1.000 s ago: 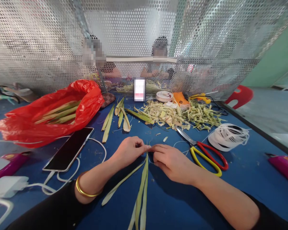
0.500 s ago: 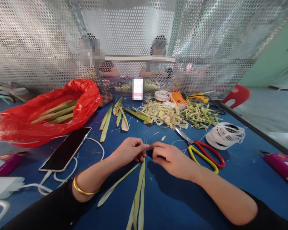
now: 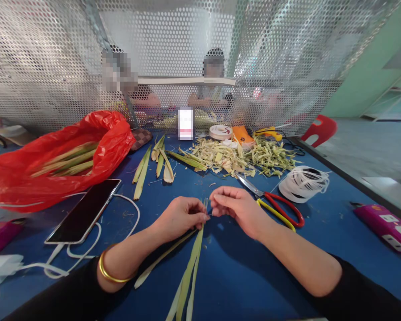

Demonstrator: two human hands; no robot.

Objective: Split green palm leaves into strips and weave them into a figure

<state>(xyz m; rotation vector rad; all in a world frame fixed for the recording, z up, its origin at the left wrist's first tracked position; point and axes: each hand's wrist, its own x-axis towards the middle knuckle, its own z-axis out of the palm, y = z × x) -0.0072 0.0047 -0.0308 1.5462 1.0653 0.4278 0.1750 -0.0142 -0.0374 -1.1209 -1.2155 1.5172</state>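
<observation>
My left hand (image 3: 183, 216) pinches the upper ends of several long pale-green leaf strips (image 3: 190, 272) near the middle of the blue table. The strips fan down toward the front edge, one of them lying off to the left. Just to the right, my right hand (image 3: 235, 207) has its thumb and fingers pressed together close to the strip tips. Whatever it pinches is too small to make out. Scissors (image 3: 270, 203) with red and yellow handles lie beyond my right hand, beside a roll of white cord (image 3: 302, 183).
A red plastic bag (image 3: 110, 133) with leaves lies at the left, near a phone (image 3: 85, 211) and white cables. Leaf pieces (image 3: 142, 176) and shredded scraps (image 3: 217, 154) lie at the back, before a perforated metal screen (image 3: 173, 40). People sit behind it. A purple object (image 3: 382, 227) is at right.
My right hand has turned, its fingers now raised and drawn together by the strip tips. My left hand keeps its pinch, slightly lower. The whole view has shifted a little.
</observation>
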